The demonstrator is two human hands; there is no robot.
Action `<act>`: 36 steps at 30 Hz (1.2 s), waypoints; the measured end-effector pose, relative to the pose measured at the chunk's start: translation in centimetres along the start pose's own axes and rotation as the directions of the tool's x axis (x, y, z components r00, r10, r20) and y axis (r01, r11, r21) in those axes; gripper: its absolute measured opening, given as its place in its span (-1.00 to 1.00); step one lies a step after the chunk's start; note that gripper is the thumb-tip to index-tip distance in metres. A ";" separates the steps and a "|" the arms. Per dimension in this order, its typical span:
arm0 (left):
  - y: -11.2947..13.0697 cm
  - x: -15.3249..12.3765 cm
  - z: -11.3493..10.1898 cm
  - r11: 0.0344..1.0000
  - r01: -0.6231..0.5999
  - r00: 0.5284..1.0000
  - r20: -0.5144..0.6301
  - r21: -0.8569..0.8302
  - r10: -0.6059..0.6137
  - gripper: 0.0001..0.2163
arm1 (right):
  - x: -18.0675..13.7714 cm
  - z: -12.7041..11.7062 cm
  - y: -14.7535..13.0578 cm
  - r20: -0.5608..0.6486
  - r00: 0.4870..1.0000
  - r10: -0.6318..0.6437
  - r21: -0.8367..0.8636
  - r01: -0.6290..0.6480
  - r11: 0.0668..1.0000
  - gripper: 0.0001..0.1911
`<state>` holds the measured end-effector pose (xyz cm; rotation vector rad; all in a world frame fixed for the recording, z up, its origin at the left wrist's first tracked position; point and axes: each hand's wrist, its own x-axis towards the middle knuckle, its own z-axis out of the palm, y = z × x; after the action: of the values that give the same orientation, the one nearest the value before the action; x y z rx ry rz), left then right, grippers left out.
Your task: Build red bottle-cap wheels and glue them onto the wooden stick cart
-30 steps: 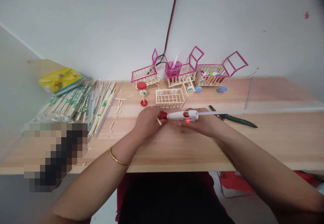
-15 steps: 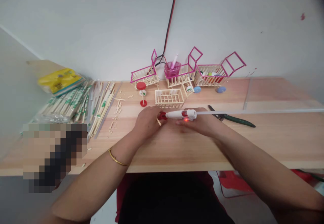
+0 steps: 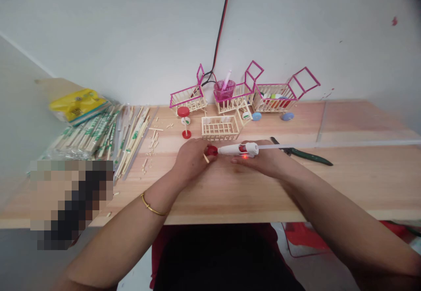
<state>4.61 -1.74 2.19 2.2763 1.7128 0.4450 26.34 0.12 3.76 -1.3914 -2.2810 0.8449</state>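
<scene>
Our right hand (image 3: pixel 263 161) is gripping the glue gun (image 3: pixel 230 149), our left hand (image 3: pixel 190 158) pinching the red cap (image 3: pixel 213 150) beside it — ideally keeping both steady.

One head-worn view, forward and down across the table (image 3: pixel 368 181)

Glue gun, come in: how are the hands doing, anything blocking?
Right hand gripping glue gun, red light on. Left hand holding red piece, wooden stick showing. Gun tip at red piece, contact unclear; nothing visibly blocking.
</scene>
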 end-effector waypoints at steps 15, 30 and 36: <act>-0.1 0.0 0.1 1.000 -0.020 1.000 -0.013 -0.017 0.020 -0.84 | 0.4 0.6 0.2 0.005 1.000 0.000 0.037 0.000 0.999 -0.68; 0.0 0.0 -0.1 1.000 -0.004 1.000 -0.003 -0.004 0.004 -0.84 | 0.1 0.1 0.3 0.004 1.000 -0.011 -0.004 0.011 1.000 -0.73; -0.2 0.1 0.1 1.000 -0.010 1.000 -0.003 -0.009 0.010 -0.84 | 0.1 0.3 0.3 0.017 0.999 0.030 0.017 -0.030 0.999 -0.69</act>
<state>4.47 -1.60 2.01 2.2802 1.6987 0.4577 26.30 0.16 3.35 -1.4192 -2.2654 0.8870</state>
